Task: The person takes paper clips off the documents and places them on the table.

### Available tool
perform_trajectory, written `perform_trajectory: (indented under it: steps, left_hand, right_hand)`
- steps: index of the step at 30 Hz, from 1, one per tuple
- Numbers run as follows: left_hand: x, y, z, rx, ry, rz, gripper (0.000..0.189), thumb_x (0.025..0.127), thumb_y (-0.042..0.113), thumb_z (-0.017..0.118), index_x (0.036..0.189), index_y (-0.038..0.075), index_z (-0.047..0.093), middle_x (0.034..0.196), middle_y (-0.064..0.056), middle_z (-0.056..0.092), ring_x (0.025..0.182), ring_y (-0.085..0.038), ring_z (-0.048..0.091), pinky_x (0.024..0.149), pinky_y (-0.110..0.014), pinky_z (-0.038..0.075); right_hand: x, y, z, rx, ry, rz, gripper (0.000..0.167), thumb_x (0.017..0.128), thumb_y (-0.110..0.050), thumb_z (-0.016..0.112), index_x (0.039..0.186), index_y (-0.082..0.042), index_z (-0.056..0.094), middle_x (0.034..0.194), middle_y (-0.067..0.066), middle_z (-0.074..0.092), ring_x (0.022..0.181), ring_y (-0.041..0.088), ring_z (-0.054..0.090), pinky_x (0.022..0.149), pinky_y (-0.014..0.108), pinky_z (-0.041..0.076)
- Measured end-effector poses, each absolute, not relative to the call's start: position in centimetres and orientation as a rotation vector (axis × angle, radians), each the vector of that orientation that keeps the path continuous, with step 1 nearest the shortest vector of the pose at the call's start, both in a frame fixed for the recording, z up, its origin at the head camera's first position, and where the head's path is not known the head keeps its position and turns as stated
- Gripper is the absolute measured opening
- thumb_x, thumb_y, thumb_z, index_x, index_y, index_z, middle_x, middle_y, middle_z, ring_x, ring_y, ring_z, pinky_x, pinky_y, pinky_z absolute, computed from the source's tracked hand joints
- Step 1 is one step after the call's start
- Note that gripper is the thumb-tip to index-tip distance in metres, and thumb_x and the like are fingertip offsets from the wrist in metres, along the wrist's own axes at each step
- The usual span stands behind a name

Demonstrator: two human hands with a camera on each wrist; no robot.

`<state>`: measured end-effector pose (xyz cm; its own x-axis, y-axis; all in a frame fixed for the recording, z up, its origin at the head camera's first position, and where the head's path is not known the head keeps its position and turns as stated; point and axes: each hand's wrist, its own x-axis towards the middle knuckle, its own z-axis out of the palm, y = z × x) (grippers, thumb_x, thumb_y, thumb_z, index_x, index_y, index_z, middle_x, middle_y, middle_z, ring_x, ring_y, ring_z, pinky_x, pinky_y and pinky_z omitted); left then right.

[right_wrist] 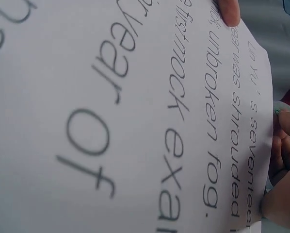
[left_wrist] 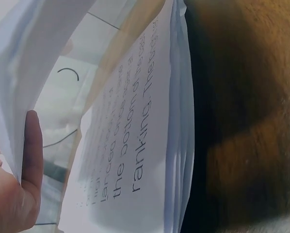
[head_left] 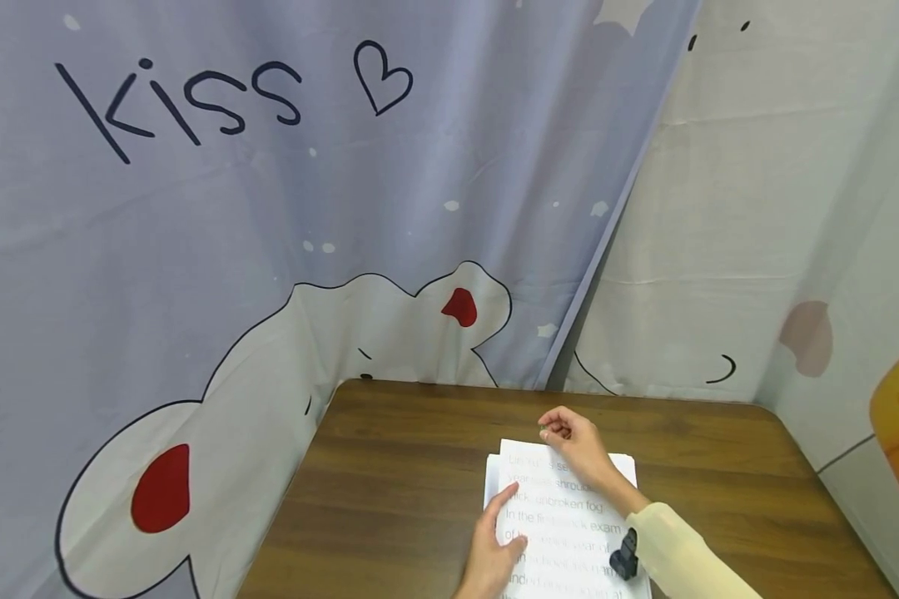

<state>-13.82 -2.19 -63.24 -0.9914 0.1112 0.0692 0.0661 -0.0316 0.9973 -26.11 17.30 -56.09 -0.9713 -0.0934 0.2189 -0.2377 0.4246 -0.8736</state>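
Several printed sheets of paper (head_left: pixel 550 520) are held up by my left hand (head_left: pixel 492 545), its thumb on the printed face and its fingers at the left edge. In the left wrist view the lifted sheets (left_wrist: pixel 28 58) tilt above a thicker stack of printed paper (left_wrist: pixel 130 126) lying on the table. Beyond the top edge of the sheets, my right hand (head_left: pixel 578 443) pinches a tiny green object (right_wrist: pixel 277 112) between thumb and fingertip. It is too small to tell its kind. The right hand's other fingers are curled.
The brown wooden table (head_left: pixel 389 474) extends to both sides of the paper. A patterned curtain (head_left: pixel 270 208) hangs behind it and on the left, with a pale curtain (head_left: pixel 719 208) on the right. A small black device (head_left: pixel 624 556) sits at the right wrist.
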Motion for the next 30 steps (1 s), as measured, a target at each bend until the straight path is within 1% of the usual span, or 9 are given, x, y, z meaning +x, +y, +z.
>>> perform_trajectory:
  steps: [5,11,17,20,23,27,30]
  left_hand:
    - [-14.2,-2.9,-63.4,0.192,2.154,2.221,0.083,0.079,-0.017,0.064,0.154,0.016,0.054,0.161,-0.014,0.05,0.145,-0.027,0.049,0.113,-0.017,0.039]
    - [-14.5,-3.6,-63.2,0.188,2.147,2.206,0.082,0.081,-0.016,0.063,0.155,0.018,0.052,0.161,-0.014,0.05,0.142,-0.026,0.052,0.111,-0.017,0.04]
    - [-14.5,-4.0,-63.5,0.165,2.162,2.188,0.083,0.082,-0.016,0.062,0.155,0.02,0.053,0.159,-0.013,0.052,0.134,-0.02,0.056,0.108,-0.018,0.045]
    - [-14.5,-4.4,-63.6,0.162,2.168,2.199,0.083,0.081,-0.017,0.063,0.155,0.019,0.053,0.159,-0.013,0.053,0.133,-0.019,0.057,0.107,-0.018,0.046]
    - [-14.6,-4.7,-63.7,0.166,2.174,2.206,0.082,0.081,-0.017,0.063,0.155,0.018,0.053,0.158,-0.013,0.053,0.132,-0.018,0.058,0.107,-0.019,0.046]
    - [-14.6,-5.0,-63.7,0.174,2.203,2.197,0.082,0.08,-0.017,0.063,0.155,0.016,0.053,0.157,-0.014,0.054,0.13,-0.019,0.059,0.106,-0.019,0.047]
    - [-14.5,-5.2,-63.7,0.161,2.218,2.193,0.082,0.08,-0.017,0.063,0.154,0.016,0.053,0.156,-0.015,0.055,0.127,-0.019,0.06,0.105,-0.019,0.047]
  right_hand:
    - [-26.1,18.0,-55.7,0.3,-2.554,1.571,0.015,0.095,-0.005,0.075,0.107,-0.014,0.075,0.089,0.004,0.07,0.076,0.015,0.059,0.067,0.023,0.049]
    - [-26.0,19.2,-56.0,0.237,-2.56,1.569,0.015,0.096,-0.004,0.073,0.111,-0.006,0.069,0.09,0.006,0.069,0.077,0.014,0.058,0.069,0.021,0.047]
    - [-25.9,20.6,-56.2,0.252,-2.578,1.569,0.01,0.102,-0.006,0.066,0.111,-0.005,0.06,0.087,0.007,0.066,0.076,0.012,0.056,0.068,0.022,0.045]
    - [-26.0,21.2,-56.2,0.25,-2.59,1.557,0.01,0.106,-0.01,0.061,0.114,-0.005,0.057,0.084,0.008,0.067,0.071,0.011,0.054,0.065,0.023,0.043]
    - [-26.1,21.9,-56.0,0.229,-2.594,1.553,0.011,0.108,-0.011,0.058,0.116,-0.003,0.055,0.084,0.009,0.067,0.069,0.011,0.053,0.062,0.024,0.043]
    - [-26.2,23.1,-56.0,0.203,-2.593,1.565,0.013,0.107,-0.007,0.058,0.118,-0.001,0.053,0.086,0.009,0.067,0.072,0.013,0.059,0.06,0.024,0.045]
    - [-26.2,24.2,-56.2,0.2,-2.591,1.574,0.016,0.105,-0.004,0.06,0.119,0.001,0.054,0.088,0.011,0.067,0.078,0.014,0.065,0.062,0.023,0.049]
